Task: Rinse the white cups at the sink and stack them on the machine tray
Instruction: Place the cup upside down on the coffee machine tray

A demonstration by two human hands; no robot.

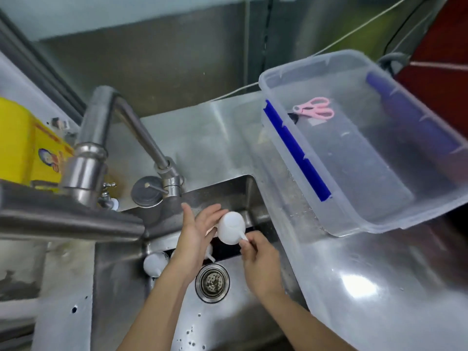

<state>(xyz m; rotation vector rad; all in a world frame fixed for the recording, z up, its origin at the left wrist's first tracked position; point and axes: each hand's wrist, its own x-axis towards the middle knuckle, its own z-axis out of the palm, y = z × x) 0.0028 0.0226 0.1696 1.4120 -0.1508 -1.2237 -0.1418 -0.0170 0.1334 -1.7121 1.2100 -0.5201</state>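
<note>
cup [231, 225] | tilted, handle toward person | right hand [260, 259] pinches handle

The faucet [141, 133] arches over the sink's [121, 274] back left corner. A clear plastic bin [367, 214] overhangs its right edge. Open basin remains around the drain [212, 282], beside a loose cup [155, 263].

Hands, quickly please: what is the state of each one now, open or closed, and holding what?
Left hand: open, straight fingers resting against the side of the white cup.
Right hand: closed, pinching the cup's handle over the sink.
</note>
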